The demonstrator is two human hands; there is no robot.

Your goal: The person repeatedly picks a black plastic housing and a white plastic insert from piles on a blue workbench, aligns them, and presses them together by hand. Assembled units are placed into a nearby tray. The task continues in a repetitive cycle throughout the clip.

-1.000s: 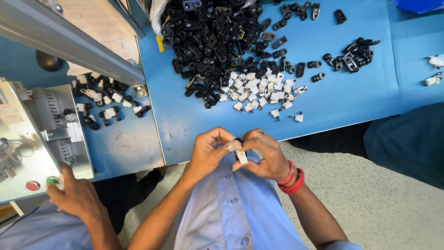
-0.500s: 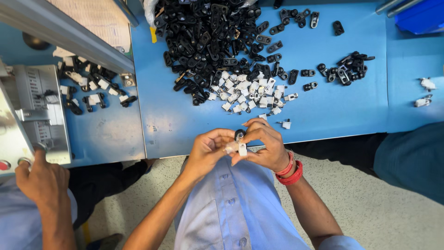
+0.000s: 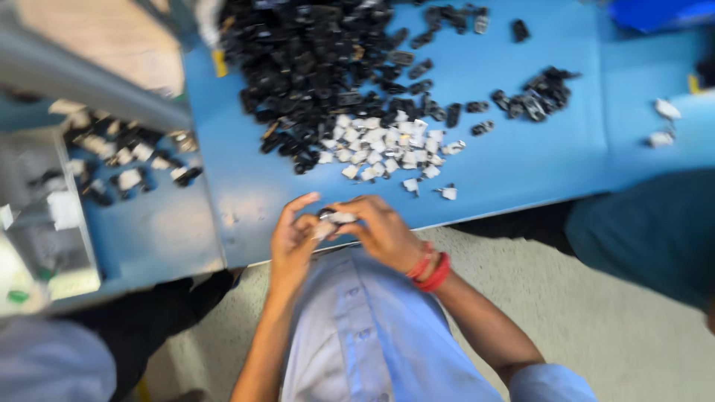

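Observation:
My left hand and my right hand meet at the near edge of the blue table. Together they pinch a small white and black plastic part between the fingertips. The frame is blurred, so the exact grip is unclear. Just beyond my hands lies a cluster of small white pieces. Behind it spreads a large heap of black plastic parts. Red bangles circle my right wrist.
A smaller group of black parts lies right of the heap, and two white pieces further right. To the left, a second blue surface holds mixed black and white parts and a grey machine. A dark-clothed person sits at right.
The view has shifted and blurred. My hands stay together on the small part, now slightly further left in view. The other person's hand at the lower left has left the view.

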